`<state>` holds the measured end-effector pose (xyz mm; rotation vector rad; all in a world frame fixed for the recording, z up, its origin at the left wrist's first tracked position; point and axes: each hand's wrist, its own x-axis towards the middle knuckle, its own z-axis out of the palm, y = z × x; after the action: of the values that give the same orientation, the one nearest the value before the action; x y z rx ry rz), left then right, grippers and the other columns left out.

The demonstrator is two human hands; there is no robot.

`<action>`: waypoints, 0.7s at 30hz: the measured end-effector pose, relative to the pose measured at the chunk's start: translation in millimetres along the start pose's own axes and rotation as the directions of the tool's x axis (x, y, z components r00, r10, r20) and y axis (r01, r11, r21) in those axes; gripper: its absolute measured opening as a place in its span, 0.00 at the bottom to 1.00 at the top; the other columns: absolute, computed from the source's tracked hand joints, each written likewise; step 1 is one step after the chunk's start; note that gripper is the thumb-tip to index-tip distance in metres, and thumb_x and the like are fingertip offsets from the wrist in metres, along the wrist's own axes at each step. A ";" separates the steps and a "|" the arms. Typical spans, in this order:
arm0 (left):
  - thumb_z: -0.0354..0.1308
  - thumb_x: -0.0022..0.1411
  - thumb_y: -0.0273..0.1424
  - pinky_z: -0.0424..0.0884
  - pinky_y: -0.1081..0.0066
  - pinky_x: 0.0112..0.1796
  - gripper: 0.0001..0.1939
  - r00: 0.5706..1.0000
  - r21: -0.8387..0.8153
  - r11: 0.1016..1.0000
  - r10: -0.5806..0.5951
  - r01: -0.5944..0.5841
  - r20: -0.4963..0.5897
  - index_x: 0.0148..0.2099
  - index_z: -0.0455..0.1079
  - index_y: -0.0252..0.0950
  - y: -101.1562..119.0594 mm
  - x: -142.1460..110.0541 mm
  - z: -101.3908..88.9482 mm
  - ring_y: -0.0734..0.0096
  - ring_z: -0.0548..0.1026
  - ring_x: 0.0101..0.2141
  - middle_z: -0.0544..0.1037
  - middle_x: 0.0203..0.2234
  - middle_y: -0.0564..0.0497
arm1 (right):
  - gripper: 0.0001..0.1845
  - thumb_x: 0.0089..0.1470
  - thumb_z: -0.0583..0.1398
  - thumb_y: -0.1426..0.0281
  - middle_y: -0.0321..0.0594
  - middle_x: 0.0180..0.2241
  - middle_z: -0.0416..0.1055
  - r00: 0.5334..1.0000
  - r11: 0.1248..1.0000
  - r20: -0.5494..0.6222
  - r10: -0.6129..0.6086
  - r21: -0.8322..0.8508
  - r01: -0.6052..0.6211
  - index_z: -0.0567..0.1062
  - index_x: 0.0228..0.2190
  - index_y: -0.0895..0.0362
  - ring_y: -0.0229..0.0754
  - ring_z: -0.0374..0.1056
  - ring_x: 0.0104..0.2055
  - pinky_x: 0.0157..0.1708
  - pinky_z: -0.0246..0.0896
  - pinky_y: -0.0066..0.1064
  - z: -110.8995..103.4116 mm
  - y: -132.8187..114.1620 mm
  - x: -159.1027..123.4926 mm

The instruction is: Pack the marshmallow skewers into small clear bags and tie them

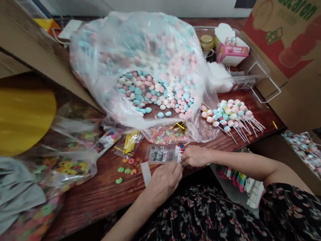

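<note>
My left hand [164, 181] and my right hand [195, 156] both pinch a small clear printed packet [163, 154] just above the wooden table's near edge [103, 191]. The fingers of both hands are closed on the packet's right end. A white paper strip [145, 173] lies right by my left hand. Behind the packet stands a big clear plastic bag [143, 64], open and full of pastel pink, blue and white candies. To its right lie several candy skewers [230, 115] on white sticks.
Loose gummy rings [126, 170] and gold twist ties [130, 140] lie left of the packet. Bags of colourful candy [65, 164] sit at the left beside a yellow shape [10, 119]. A "macaron" carton [302, 47], a pink box [231, 47] and a skewer box [313, 157] stand right.
</note>
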<state>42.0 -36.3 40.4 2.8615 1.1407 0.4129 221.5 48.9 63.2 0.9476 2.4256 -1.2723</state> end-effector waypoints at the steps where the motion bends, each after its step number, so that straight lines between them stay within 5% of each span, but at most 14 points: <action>1: 0.47 0.66 0.24 0.66 0.69 0.30 0.11 1.000 -0.005 1.000 0.003 -0.003 0.023 0.33 0.68 0.34 0.6 0.4 0.1 0.67 0.71 0.28 0.72 0.26 0.48 | 0.12 0.55 0.57 0.71 0.34 0.20 0.70 1.000 0.998 0.025 0.014 0.059 -0.016 0.78 0.26 0.61 0.32 0.62 0.23 0.24 0.49 0.23 1.7 1.2 0.2; 5: 0.46 0.66 0.24 0.66 0.70 0.30 0.12 0.998 -0.162 0.985 -0.057 0.063 0.042 0.34 0.69 0.34 -4.6 -3.5 2.8 0.69 0.71 0.29 0.73 0.27 0.48 | 0.11 0.56 0.57 0.72 0.34 0.23 0.71 0.997 0.987 -0.044 -0.064 0.146 0.069 0.79 0.27 0.61 0.33 0.65 0.26 0.29 0.54 0.23 -1.0 5.5 -5.6; 7: 0.45 0.67 0.26 0.65 0.72 0.30 0.13 0.984 -0.324 0.930 -0.176 0.172 0.018 0.33 0.69 0.34 -10.6 -8.8 3.4 0.71 0.70 0.28 0.72 0.26 0.49 | 0.09 0.56 0.58 0.73 0.36 0.28 0.74 0.960 0.984 -0.241 -0.140 0.070 0.161 0.79 0.31 0.59 0.35 0.66 0.31 0.34 0.56 0.25 -10.3 8.5 -11.9; 9: 0.47 0.68 0.29 0.64 0.73 0.29 0.16 0.937 -0.527 0.792 -0.348 0.308 0.025 0.29 0.69 0.35 -16.3 -14.8 2.0 0.74 0.69 0.25 0.70 0.22 0.51 | 0.09 0.56 0.58 0.73 0.38 0.33 0.75 0.868 0.984 -0.466 -0.169 -0.028 0.177 0.79 0.33 0.57 0.37 0.67 0.36 0.39 0.56 0.28 -22.2 11.8 -16.3; 12: 0.52 0.65 0.36 0.62 0.75 0.24 0.17 0.762 -0.802 0.350 -0.619 0.485 0.190 0.26 0.68 0.35 -21.7 -20.5 -2.8 0.76 0.67 0.21 0.67 0.18 0.54 | 0.11 0.58 0.56 0.74 0.41 0.36 0.74 0.719 0.982 -0.676 -0.160 -0.184 0.046 0.79 0.33 0.57 0.41 0.65 0.41 0.45 0.55 0.33 -36.3 14.5 -10.6; 15: 0.59 0.59 0.39 0.60 0.78 0.20 0.14 0.527 -0.882 -0.119 -0.762 0.456 0.375 0.29 0.72 0.34 -24.4 -19.4 -8.7 0.78 0.68 0.18 0.71 0.18 0.54 | 0.13 0.59 0.54 0.73 0.43 0.37 0.74 0.709 0.948 -0.696 -0.113 -0.289 -0.132 0.80 0.35 0.57 0.45 0.62 0.44 0.47 0.54 0.37 -40.9 11.2 12.0; 18: 0.64 0.53 0.40 0.60 0.79 0.20 0.14 0.407 -0.895 -0.304 -0.810 0.326 0.422 0.30 0.74 0.33 -26.6 -15.4 -14.7 0.78 0.69 0.18 0.75 0.19 0.52 | 0.15 0.60 0.53 0.69 0.48 0.40 0.73 0.740 0.892 -0.672 -0.022 -0.347 -0.289 0.80 0.36 0.58 0.50 0.60 0.47 0.48 0.53 0.43 -39.3 5.3 40.4; 21: 0.66 0.51 0.41 0.59 0.80 0.19 0.15 0.382 -0.885 -0.377 -0.802 0.271 0.459 0.31 0.75 0.32 -27.2 -15.5 -19.3 0.79 0.70 0.18 0.75 0.19 0.51 | 0.17 0.61 0.52 0.68 0.52 0.42 0.72 0.730 0.836 -0.682 0.045 -0.374 -0.401 0.79 0.38 0.60 0.54 0.59 0.48 0.50 0.51 0.49 -36.8 2.3 61.1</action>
<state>8.0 -28.2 52.0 0.5798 1.3530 1.1283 179.6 105.8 53.8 1.6547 2.7610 -0.1564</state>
